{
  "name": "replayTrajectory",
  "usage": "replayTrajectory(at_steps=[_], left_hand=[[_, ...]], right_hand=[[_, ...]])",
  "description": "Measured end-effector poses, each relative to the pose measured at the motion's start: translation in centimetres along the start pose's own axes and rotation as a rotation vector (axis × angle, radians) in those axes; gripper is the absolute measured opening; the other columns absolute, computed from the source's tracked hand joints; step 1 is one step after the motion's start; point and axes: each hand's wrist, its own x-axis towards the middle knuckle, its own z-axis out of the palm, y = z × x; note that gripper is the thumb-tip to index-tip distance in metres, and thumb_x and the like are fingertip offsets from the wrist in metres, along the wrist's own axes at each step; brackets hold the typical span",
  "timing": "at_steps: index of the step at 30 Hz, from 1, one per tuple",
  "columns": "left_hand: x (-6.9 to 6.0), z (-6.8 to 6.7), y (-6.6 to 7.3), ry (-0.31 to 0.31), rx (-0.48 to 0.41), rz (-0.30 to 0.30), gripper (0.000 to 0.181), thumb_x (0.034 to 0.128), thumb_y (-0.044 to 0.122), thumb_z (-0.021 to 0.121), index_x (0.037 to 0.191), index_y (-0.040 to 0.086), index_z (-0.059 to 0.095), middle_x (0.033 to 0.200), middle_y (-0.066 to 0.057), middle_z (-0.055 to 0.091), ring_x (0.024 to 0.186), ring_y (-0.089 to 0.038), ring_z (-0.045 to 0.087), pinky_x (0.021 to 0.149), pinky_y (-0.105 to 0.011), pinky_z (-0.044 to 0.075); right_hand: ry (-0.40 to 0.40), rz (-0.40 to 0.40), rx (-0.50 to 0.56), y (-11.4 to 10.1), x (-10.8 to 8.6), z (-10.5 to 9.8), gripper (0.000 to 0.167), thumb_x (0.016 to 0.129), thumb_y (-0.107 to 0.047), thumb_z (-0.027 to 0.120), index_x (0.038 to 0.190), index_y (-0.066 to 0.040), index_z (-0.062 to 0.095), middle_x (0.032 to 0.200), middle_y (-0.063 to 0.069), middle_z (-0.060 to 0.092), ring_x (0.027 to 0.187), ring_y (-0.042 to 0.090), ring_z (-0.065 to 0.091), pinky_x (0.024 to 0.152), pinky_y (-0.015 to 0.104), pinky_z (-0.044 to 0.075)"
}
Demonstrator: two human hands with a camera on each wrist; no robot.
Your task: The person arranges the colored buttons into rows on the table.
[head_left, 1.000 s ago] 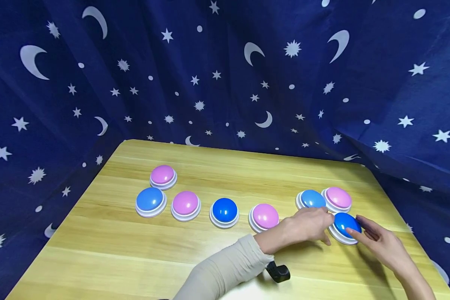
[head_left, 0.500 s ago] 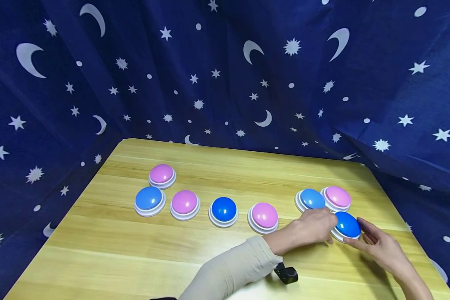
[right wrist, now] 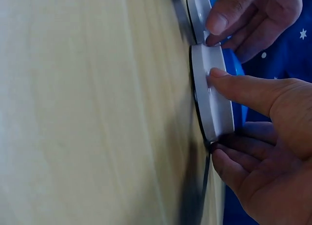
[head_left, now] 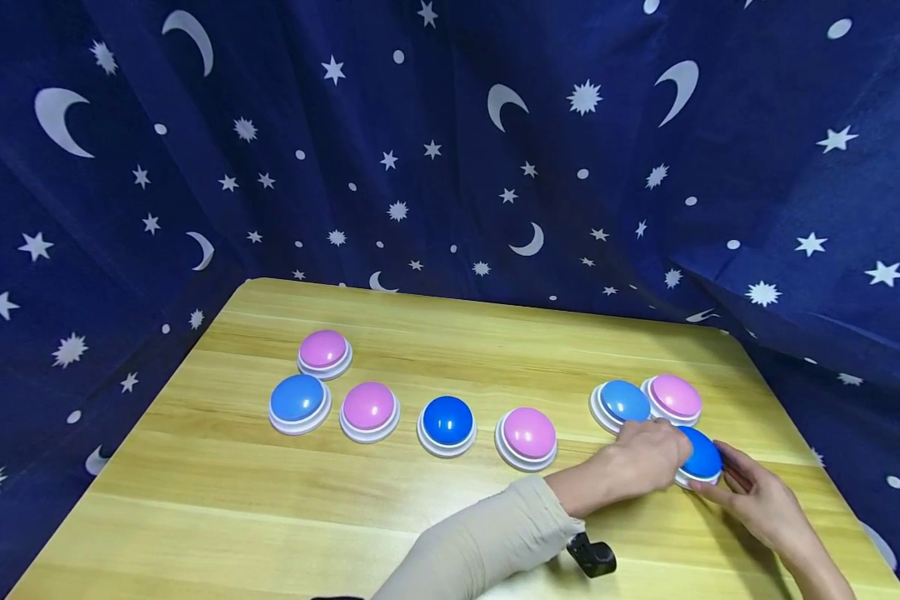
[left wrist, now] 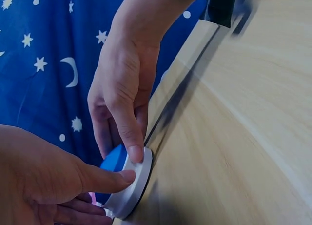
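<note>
A dark blue dome button [head_left: 703, 455] with a white round base sits between my two hands. My right hand [head_left: 763, 504] holds its right side, thumb on the base and fingers behind, as the right wrist view shows. My left hand [head_left: 648, 460] covers its left edge; in the left wrist view the left thumb [left wrist: 114, 180] lies over the white base [left wrist: 129, 195], with the fingers at the far side. Just behind stand a light blue button [head_left: 624, 402], its front edge hidden by my left hand, and a pink button [head_left: 675, 396].
Farther left, a pink button [head_left: 526, 435], a dark blue button [head_left: 447, 423] and another pink button [head_left: 368, 408] stand in a row. A light blue button [head_left: 298, 400] and a pink one [head_left: 324, 350] stand beyond. A star-patterned cloth [head_left: 457, 125] hangs behind the wooden table [head_left: 307, 517].
My left hand has moved right, covering more of the dark blue button's left edge. My right thumb has come down from the dome to its base. The button has shifted slightly right.
</note>
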Motion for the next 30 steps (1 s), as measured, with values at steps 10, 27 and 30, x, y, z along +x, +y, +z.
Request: replayTrajectory(at_steps=[10, 27, 30], left_hand=[[0.6, 0.5, 0.4, 0.009, 0.013, -0.030, 0.013, 0.0938, 0.030, 0.067, 0.104, 0.038, 0.066, 0.100, 0.013, 0.056, 0.084, -0.002, 0.050, 0.071, -0.022, 0.049], [0.6, -0.2, -0.6, 0.124, -0.036, 0.046, 0.016, 0.0890, 0.039, 0.073, 0.104, 0.036, 0.068, 0.098, 0.018, 0.061, 0.089, 0.001, 0.053, 0.072, -0.016, 0.048], [0.3, -1.1, -1.3, 0.146, -0.063, 0.031, 0.022, 0.0854, 0.044, 0.076, 0.104, 0.034, 0.068, 0.095, 0.016, 0.060, 0.085, 0.001, 0.053, 0.067, -0.017, 0.047]], right_hand=[[-0.002, 0.053, -0.022, 0.1, 0.2, 0.2, 0.091, 0.088, -0.037, 0.076, 0.148, 0.012, 0.029, 0.144, 0.039, 0.034, 0.094, -0.028, 0.030, 0.075, -0.002, 0.036], [0.145, -0.104, 0.093, 0.1, -0.7, 0.1, 0.074, 0.088, -0.013, 0.077, 0.143, 0.016, 0.036, 0.141, 0.006, 0.049, 0.099, -0.027, 0.040, 0.079, 0.001, 0.042], [0.166, -0.132, 0.118, -0.6, -0.6, 0.0, 0.073, 0.088, -0.011, 0.076, 0.144, 0.015, 0.036, 0.132, -0.016, 0.047, 0.102, -0.026, 0.043, 0.082, 0.002, 0.041]])
